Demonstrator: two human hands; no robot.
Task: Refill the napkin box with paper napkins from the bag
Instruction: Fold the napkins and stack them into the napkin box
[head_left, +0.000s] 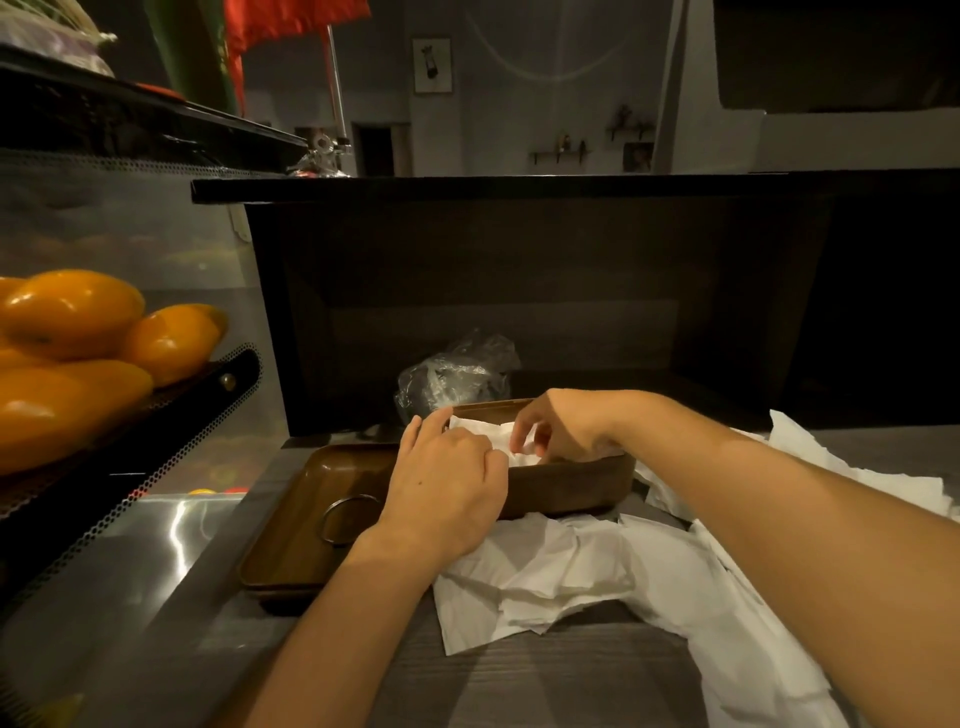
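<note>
— So where's the napkin box (571, 480)?

— Mid-counter: a dark brown, round-cornered wooden box, white folded napkins (480, 431) inside.

— And the hands?

— Left hand (447, 478) rests over the box's left end, fingers fairly straight on the paper. Right hand (563, 428) curls in, fingertips pinching a napkin.

— The bag?

— Crinkled clear plastic bag (454, 374), just behind the box. Loose creased napkin sheets (571, 577) sprawl near and right; a flat wooden lid (301, 525) with a metal ring (345, 519) lies left.
</note>
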